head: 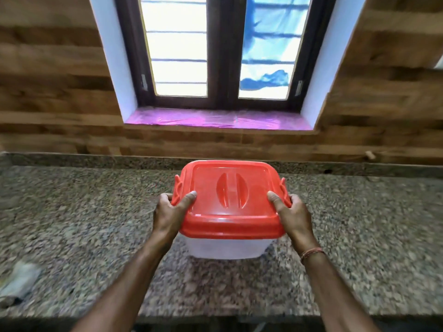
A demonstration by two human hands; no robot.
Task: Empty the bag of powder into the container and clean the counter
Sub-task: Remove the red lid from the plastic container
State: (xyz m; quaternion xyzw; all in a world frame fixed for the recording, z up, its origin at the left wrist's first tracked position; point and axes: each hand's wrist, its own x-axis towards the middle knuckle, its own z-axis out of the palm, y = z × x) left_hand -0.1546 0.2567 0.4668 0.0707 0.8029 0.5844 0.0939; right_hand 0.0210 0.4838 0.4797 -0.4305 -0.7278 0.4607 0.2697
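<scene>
The speckled granite counter (72, 224) runs below a barred window (220, 49). The container (227, 248) sits between both hands, its red lid (230, 200) closed. Left hand (171, 212) and right hand (291, 212) clasp the side latches, thumbs on top. Judged step: opening. Next: release both latches, lift lid. A blurred bag (19, 281) lies far left of the left fingers.

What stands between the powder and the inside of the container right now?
The red lid is on the container, covering its opening. The left hand and right hand grip the lid's side latches. Nothing else visible blocks it.
</scene>
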